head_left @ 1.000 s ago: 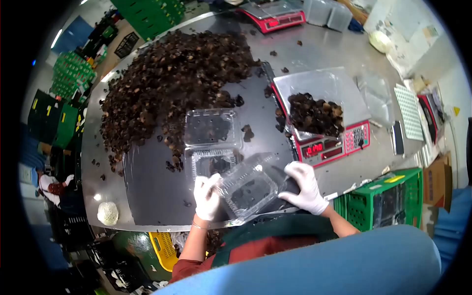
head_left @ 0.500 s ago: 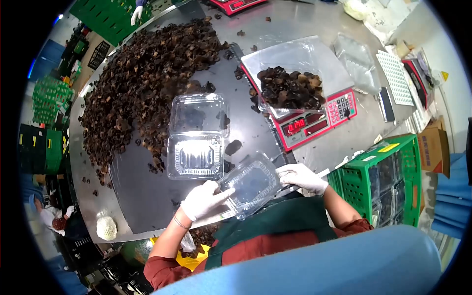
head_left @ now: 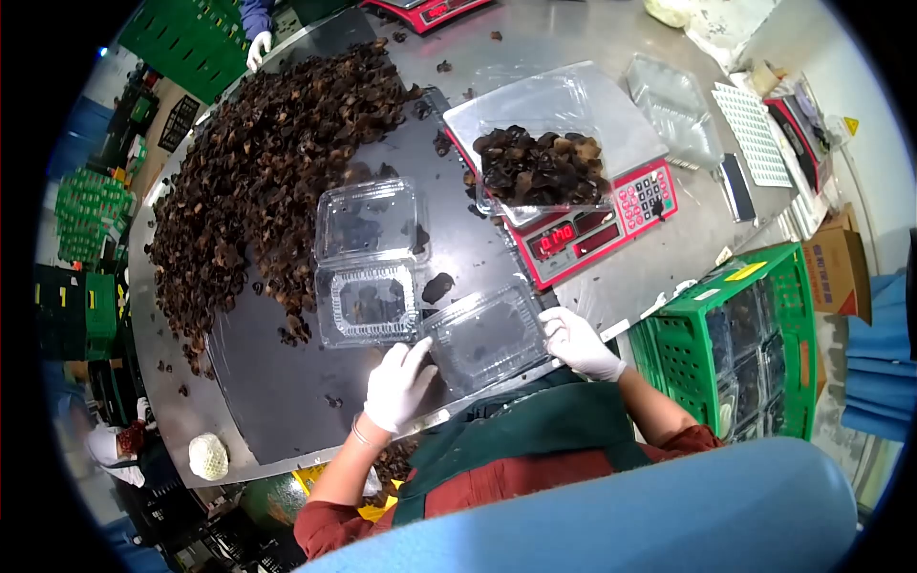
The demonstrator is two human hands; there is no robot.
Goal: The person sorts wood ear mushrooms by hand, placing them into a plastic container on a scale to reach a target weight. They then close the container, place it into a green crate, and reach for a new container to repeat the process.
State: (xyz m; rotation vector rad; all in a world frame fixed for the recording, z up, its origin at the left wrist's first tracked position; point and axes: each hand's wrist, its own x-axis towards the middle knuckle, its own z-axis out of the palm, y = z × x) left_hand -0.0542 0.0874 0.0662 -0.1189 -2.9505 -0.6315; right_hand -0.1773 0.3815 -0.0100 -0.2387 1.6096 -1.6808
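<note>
Both my hands wear white gloves. Between them, at the table's near edge, is a clear plastic container (head_left: pixel 482 336) with nothing in it. My left hand (head_left: pixel 399 387) grips its left side, and my right hand (head_left: pixel 581 346) pinches its right edge. Just beyond lies another clear clamshell container (head_left: pixel 368 304), opened out flat. A loose dark piece (head_left: pixel 437 287) lies beside it. On the red digital scale (head_left: pixel 597 234), a clear container holds dark wood ear mushrooms (head_left: pixel 540 167). The scale's display seems to read 0.170.
A large heap of wood ear mushrooms (head_left: pixel 267 172) covers the table's left. Stacked clear containers (head_left: pixel 673 110) stand behind the scale. At right is a green crate (head_left: pixel 707 296) of filled packs. A white foam net (head_left: pixel 207 456) sits near left. Another person's gloved hand (head_left: pixel 259 48) shows beyond the heap.
The container in my hands has turned flatter and moved slightly away from my body, towards the table. My left hand has shifted up along its side. The whole view has shifted slightly.
</note>
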